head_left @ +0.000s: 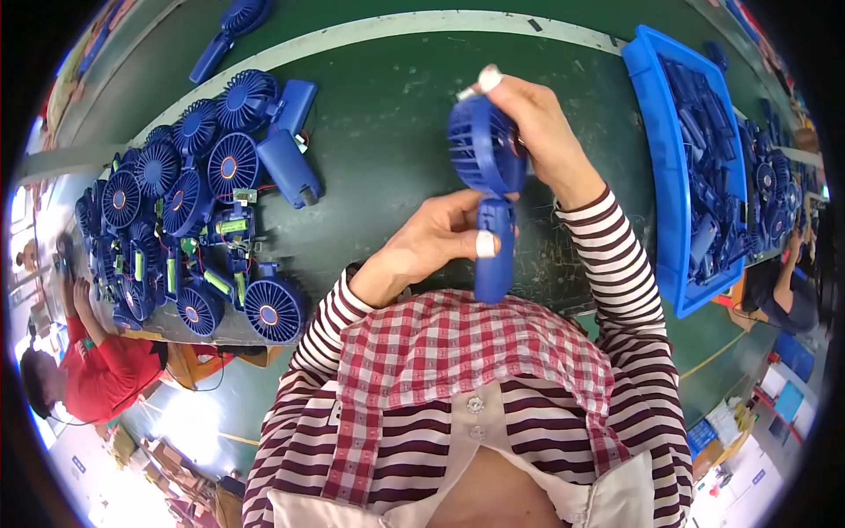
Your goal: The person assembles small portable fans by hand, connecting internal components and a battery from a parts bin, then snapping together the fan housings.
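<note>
A blue handheld fan (478,145) is held upright over the green tabletop, its round cage seen nearly edge-on. My right hand (543,128) is closed around the far side of the fan's head, with white tape on a fingertip. Lower down, my left hand (433,236) pinches the fan's handle (496,264) near the joint below the head; its thumb also has white tape. Parts of the fingers behind the fan are hidden.
Left on the green table (378,106) lies a pile of blue fans (180,202), several with green batteries and wires exposed. A blue bin (656,158) of blue handle parts (700,123) stands at the right. A co-worker in red (97,370) sits at left, another person (783,282) at right.
</note>
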Demonstrator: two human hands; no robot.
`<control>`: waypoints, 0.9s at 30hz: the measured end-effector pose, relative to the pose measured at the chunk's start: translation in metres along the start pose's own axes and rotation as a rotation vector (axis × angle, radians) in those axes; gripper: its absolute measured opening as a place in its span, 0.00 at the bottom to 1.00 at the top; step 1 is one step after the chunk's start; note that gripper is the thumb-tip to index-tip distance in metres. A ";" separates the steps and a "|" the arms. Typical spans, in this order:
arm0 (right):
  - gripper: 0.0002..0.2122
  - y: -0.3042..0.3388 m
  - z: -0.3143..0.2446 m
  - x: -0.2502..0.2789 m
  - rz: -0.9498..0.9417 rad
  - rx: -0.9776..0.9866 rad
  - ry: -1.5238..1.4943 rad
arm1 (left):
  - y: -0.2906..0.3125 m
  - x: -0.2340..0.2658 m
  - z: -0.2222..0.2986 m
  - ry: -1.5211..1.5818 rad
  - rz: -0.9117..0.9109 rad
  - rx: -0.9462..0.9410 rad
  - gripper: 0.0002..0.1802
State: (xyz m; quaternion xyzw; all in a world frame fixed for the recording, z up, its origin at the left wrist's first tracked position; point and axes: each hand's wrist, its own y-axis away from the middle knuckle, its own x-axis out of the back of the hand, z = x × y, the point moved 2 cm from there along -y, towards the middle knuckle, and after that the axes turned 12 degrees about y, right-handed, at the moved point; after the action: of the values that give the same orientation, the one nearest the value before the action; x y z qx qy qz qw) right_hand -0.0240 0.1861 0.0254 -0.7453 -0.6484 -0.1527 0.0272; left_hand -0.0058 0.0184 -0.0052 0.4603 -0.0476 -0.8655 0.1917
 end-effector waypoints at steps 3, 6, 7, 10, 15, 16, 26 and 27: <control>0.21 0.004 0.006 -0.002 0.178 -0.109 -0.071 | 0.002 0.001 -0.003 -0.029 -0.059 0.021 0.31; 0.22 0.009 0.014 0.007 0.308 -0.001 0.017 | -0.004 -0.002 -0.011 -0.008 -0.060 0.017 0.32; 0.22 0.009 0.013 0.004 0.315 -0.001 0.011 | -0.003 -0.001 -0.009 -0.013 -0.038 -0.001 0.31; 0.22 0.012 0.010 0.004 0.425 0.068 -0.015 | -0.003 0.002 -0.007 -0.007 -0.001 -0.025 0.31; 0.22 0.014 0.012 0.005 0.514 0.125 -0.063 | -0.005 0.001 -0.007 0.043 0.021 -0.045 0.31; 0.22 0.013 0.009 0.006 0.512 0.125 -0.063 | -0.004 -0.001 -0.006 0.053 0.029 -0.059 0.31; 0.21 0.040 0.014 -0.024 -0.087 -0.136 0.328 | -0.009 0.021 0.008 -0.121 0.358 -0.407 0.31; 0.20 0.041 0.012 -0.028 -0.146 -0.087 0.371 | -0.010 0.023 0.008 -0.188 0.383 -0.433 0.31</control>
State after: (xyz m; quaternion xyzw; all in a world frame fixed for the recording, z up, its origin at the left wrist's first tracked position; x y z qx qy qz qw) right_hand 0.0154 0.1552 0.0132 -0.6558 -0.6775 -0.3169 0.1028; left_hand -0.0261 0.0182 -0.0209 0.3093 0.0345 -0.8425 0.4398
